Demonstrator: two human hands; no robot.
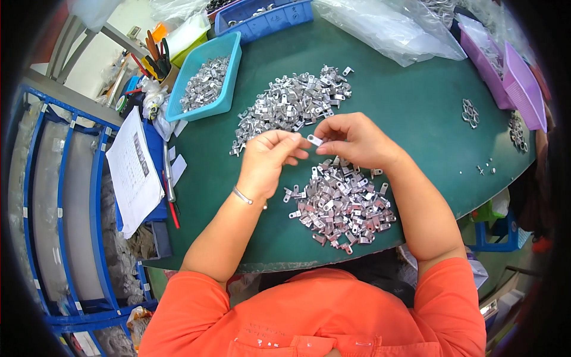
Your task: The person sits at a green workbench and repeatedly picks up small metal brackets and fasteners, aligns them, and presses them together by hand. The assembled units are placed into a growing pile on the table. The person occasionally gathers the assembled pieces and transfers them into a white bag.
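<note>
My right hand (358, 141) pinches a small silver metal bracket (314, 140) with a round hole between thumb and forefinger. Close to the bracket's left end, my left hand (266, 159) has its thumb pressed against curled fingers; whether anything small sits in that pinch is hidden. Beyond both hands spreads a heap of similar metal brackets (285, 102). A second pile of these brackets (345, 205) lies nearer to me, below my right hand and between my forearms.
The green tabletop (410, 119) carries a turquoise basket (237, 65) of metal parts at left and a blue bin (267, 22) behind. Clear plastic bags (392, 33) and purple baskets (523, 89) stand far right. Papers (135, 172) and a red pen (173, 215) lie left.
</note>
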